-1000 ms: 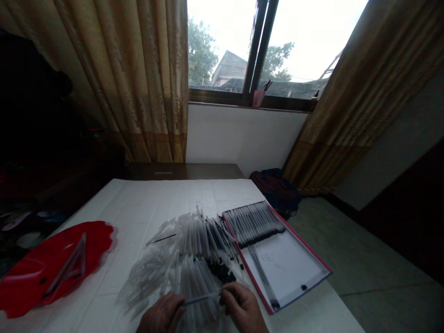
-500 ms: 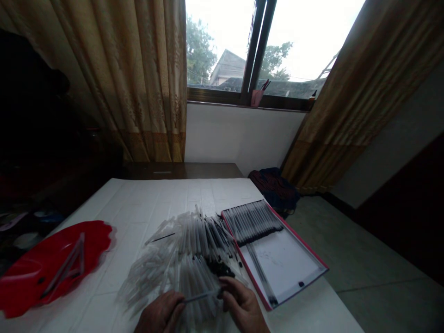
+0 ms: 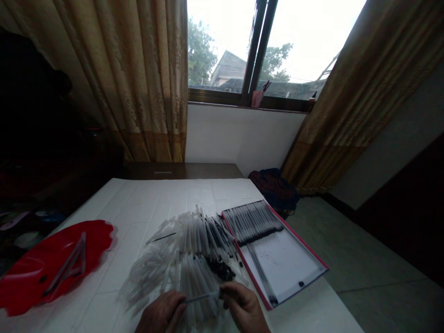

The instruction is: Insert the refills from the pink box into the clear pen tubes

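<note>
Low in the view, a thin translucent pen point(image 3: 203, 296) is stretched level between my hands. My left hand point(image 3: 161, 311) pinches its left end between thumb and fingers. At the other end, my right hand point(image 3: 243, 307) is closed on the tip, and the fingers cover what is there. Beneath and beyond the hands spreads a big pile of clear pen barrels point(image 3: 194, 273). Small black caps point(image 3: 222, 269) are heaped just beyond my right hand. Thin dark refills point(image 3: 212, 233) lie among the barrels at the back of the pile.
A red-edged box point(image 3: 287, 263) at the right contains a row of black-ended pens point(image 3: 255, 222), more pens along its left side and one loose black cap point(image 3: 301, 283). On the left, a red scalloped tray point(image 3: 24, 263) has a few clear pieces in it. The white table point(image 3: 138, 196) carries everything.
My right hand has shifted slightly down at the pen's right end, uncovering more of the black caps behind it. The left hand and the pen are nearly where they were.
</note>
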Tool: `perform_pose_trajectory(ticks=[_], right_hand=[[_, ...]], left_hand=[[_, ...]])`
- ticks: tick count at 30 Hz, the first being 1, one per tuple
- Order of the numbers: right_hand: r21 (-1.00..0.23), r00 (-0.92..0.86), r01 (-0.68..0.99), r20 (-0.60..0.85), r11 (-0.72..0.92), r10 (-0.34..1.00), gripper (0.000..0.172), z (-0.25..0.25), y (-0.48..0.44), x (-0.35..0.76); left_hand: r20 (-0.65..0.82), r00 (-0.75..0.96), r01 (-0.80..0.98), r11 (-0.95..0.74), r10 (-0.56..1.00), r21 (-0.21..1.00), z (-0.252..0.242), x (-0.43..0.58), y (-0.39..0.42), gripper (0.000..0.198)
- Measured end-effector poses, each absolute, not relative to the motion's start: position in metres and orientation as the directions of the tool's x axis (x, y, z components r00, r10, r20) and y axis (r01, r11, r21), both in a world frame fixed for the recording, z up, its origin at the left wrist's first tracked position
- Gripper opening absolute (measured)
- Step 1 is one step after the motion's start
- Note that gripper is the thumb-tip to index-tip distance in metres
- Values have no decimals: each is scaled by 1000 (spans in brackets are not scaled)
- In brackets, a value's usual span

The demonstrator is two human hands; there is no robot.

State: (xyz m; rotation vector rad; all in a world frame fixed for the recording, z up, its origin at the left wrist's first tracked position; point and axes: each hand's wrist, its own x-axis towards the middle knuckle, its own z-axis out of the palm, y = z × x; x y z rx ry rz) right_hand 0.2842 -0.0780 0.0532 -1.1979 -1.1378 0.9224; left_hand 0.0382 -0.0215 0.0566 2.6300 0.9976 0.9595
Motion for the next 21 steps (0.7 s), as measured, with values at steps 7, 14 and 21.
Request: perform_pose_trajectory(ticks=[7,14,21], right_hand=[[-982,227,50,190,183,955,31,46,-78,287],[-994,239,107,43,18,970,44,55,-76,280],[-991,251,93,118,98,961,31,57,-78,281]], left_hand=[[539,539,500,-761,647,413,66,42,-21,23],[566,545,501,-781,619,372,64,41,-22,24],[537,545,517,-763,644,389,66,41,-22,23]])
